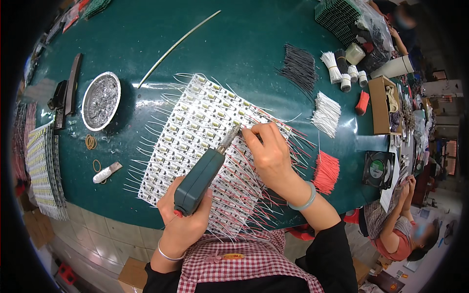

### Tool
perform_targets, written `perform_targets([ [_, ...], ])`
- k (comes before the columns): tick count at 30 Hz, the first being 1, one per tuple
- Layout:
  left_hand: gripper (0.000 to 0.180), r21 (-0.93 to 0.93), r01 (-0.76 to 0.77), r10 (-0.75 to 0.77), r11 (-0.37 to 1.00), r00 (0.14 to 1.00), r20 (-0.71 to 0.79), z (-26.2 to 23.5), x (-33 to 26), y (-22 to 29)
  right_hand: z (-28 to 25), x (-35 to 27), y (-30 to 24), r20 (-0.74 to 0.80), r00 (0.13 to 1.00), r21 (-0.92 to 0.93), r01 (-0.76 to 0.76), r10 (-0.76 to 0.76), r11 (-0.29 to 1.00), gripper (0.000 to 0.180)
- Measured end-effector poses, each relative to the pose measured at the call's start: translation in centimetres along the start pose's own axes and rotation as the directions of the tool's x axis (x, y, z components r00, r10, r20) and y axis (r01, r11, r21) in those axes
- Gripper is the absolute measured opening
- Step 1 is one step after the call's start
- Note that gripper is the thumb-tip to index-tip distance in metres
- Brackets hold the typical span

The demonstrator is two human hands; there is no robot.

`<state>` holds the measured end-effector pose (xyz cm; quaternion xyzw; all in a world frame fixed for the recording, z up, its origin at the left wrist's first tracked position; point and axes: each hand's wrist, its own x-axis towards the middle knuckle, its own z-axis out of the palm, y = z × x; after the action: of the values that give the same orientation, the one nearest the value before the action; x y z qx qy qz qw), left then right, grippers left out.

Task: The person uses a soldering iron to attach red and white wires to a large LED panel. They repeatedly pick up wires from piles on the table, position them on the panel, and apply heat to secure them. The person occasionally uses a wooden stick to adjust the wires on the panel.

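The left hand (184, 222), fingers closed, holds a soldering gun (198, 183), its long axis pointing forward-right, while the right hand (270, 151) has fingers nearly together, any hold unclear.

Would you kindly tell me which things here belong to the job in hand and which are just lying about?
Apparently in the job: left hand, right hand, soldering tool, circuit boards, red wires, white wires, black wires.
Apparently lying about: rubber bands, fan, carton.
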<state>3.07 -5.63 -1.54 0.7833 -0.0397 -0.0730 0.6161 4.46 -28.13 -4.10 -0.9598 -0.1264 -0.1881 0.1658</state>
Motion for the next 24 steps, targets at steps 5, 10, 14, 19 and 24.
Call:
perform_targets([
  [5,0.018,-0.023,-0.029,0.028,0.999,1.000,-0.014,-0.1,0.1,0.2,0.0,0.1,0.0,0.003,1.000,0.011,0.002,-0.002,1.000,0.034],
  [10,0.021,0.027,-0.104,0.105,0.994,0.993,-0.049,-0.7,-0.1,0.8,0.1,0.0,0.1,-0.001,1.000,0.008,0.000,0.000,1.000,0.033],
  [14,0.021,-0.004,-0.051,0.051,0.999,0.995,-0.086,-0.8,-0.5,1.0,0.0,0.0,0.0,-0.004,1.000,0.008,0.001,-0.001,1.000,0.033],
  [19,0.022,-0.045,-0.009,0.006,0.999,0.998,-0.066,-1.2,-0.8,1.2,0.0,-0.1,0.0,-0.004,0.999,0.033,-0.041,0.041,0.999,0.032],
  [24,0.031,-0.117,0.125,-0.133,0.985,0.989,-0.066,-1.7,-1.1,0.8,-0.3,-0.3,0.1,-0.087,0.991,0.122,-0.090,0.101,0.988,0.029],
])
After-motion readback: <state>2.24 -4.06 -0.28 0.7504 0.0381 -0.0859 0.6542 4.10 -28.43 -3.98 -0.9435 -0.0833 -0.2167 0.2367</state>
